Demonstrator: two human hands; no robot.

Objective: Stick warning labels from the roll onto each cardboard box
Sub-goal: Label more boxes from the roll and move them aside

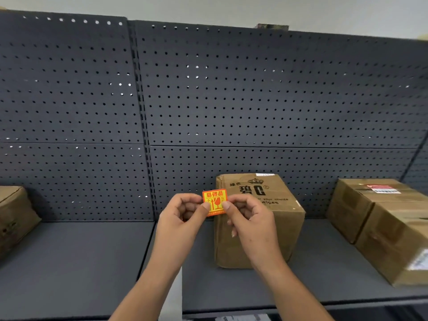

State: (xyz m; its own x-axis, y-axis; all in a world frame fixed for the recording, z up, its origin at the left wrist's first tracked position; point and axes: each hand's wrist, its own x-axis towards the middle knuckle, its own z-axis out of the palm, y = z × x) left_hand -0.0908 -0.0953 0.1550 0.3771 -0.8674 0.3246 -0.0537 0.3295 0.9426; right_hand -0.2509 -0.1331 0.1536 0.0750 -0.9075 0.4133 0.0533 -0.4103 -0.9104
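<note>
1. The left grip (183,214) and the right grip (250,218) each pinch one side of the orange label (214,202), held before the upper front of the middle box (278,218).
2. The person should land one edge on this box first; then smooth across, to avoid creases.

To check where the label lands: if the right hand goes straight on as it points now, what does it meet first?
Probably the middle cardboard box, right behind the label that the right hand pinches, though the depth is hard to judge.
</note>
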